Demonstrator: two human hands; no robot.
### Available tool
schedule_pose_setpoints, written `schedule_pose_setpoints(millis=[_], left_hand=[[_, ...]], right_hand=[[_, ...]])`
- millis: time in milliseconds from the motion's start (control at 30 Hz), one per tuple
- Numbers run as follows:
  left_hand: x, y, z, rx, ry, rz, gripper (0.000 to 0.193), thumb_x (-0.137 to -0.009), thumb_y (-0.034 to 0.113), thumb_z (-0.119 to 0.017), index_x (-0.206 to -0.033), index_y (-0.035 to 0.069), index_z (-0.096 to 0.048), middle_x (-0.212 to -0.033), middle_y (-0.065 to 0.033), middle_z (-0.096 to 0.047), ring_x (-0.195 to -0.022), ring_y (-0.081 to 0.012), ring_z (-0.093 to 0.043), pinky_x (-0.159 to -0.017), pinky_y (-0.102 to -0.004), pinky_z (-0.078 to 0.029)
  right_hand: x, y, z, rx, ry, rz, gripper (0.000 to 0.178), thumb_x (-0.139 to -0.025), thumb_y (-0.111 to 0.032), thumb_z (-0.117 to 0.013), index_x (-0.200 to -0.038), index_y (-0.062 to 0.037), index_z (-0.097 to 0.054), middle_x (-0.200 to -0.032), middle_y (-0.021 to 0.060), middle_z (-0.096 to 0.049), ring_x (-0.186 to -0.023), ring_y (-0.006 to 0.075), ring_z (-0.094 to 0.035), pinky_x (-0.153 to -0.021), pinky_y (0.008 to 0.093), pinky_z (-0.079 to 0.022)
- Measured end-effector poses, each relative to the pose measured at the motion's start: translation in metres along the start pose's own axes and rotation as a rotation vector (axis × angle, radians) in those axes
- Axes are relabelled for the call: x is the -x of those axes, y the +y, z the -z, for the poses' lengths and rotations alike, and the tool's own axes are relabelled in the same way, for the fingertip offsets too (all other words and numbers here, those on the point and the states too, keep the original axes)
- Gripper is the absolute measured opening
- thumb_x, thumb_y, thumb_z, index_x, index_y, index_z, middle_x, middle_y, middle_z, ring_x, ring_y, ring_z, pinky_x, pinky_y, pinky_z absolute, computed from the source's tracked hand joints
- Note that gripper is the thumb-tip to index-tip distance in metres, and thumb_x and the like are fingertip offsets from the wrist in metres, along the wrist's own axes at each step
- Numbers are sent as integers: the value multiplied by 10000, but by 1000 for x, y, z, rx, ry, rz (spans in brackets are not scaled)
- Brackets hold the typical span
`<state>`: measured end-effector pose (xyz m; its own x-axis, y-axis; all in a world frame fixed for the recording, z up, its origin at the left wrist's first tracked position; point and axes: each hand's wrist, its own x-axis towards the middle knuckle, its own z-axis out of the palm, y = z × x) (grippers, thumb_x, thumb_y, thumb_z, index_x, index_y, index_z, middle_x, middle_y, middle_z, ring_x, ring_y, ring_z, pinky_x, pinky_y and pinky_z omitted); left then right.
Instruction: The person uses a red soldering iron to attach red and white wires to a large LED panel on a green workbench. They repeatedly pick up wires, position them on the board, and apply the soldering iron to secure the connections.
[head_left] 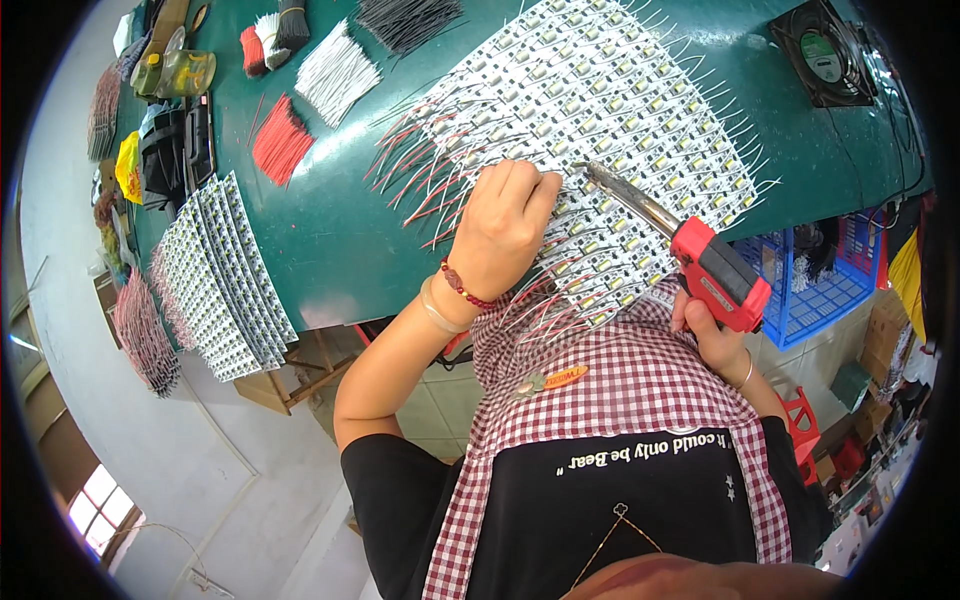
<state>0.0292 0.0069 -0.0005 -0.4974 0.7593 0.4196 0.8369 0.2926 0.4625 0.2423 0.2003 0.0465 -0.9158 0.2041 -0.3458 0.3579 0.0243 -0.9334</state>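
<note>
My right hand (718, 338) is wrapped round the grip of a red and black soldering gun (718, 275). Its metal tip reaches up and left to a large panel of small white circuit boards (640, 110), close by my left fingertips. On that panel rests my left hand (505, 225), fingers pinched together; whatever they hold is hidden beneath them. Thin white wires stick out along the panel's right side. Red and white wires (425, 175) fan out from its left edge, and more hang from the near corner at my checked apron (600, 390).
Bundles of cut red wires (283, 140), white wires (338, 73) and black wires (408, 20) lie on the green table (330, 240). Stacked circuit panels (225, 275) overhang its left edge. A black fan (825, 55) stands far right, above a blue crate (820, 285).
</note>
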Motion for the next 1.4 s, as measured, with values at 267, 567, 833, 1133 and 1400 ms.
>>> schedule_pose_setpoints(millis=[267,567,833,1133,1400], left_hand=[[-3,5,12,-198,-23,-22,233,-720,-15,-619,-947,20,-659,-789,-54,-507,-737,-212,-528,-659,-331,-411],[0,18,24,-55,116,29,351,-637,-96,-647,-968,13,-688,-794,-66,-537,-711,-222,-530,-618,-326,-437],[13,14,-7,47,46,62,253,-717,-33,-609,-968,-19,-638,-789,-86,-465,-744,-233,-510,-686,-339,-434],[12,14,-9,27,49,70,243,-711,-51,-604,-952,-29,-630,-777,-97,-447,-732,-248,-505,-682,-348,-436],[12,17,-8,7,45,70,253,-705,-54,-603,-957,-38,-622,-778,-97,-444,-725,-249,-498,-672,-353,-429]], right_hand=[[5,6,5,-1,-5,36,503,-967,-400,-543,-1207,36,-473,-691,76,-567,-602,132,-531,-554,267,-430],[13,18,9,-68,36,95,542,-972,-395,-534,-1282,35,-422,-691,85,-569,-586,137,-530,-551,270,-439],[15,26,10,-29,-49,49,517,-975,-381,-534,-1288,18,-429,-693,88,-567,-591,140,-519,-559,268,-423],[9,21,7,-87,-57,-22,153,-945,-147,-562,-880,-11,-583,-741,42,-589,-688,133,-569,-639,295,-469],[14,30,11,28,-71,27,123,-913,-121,-600,-937,-1,-610,-773,51,-609,-698,149,-582,-634,311,-478]])
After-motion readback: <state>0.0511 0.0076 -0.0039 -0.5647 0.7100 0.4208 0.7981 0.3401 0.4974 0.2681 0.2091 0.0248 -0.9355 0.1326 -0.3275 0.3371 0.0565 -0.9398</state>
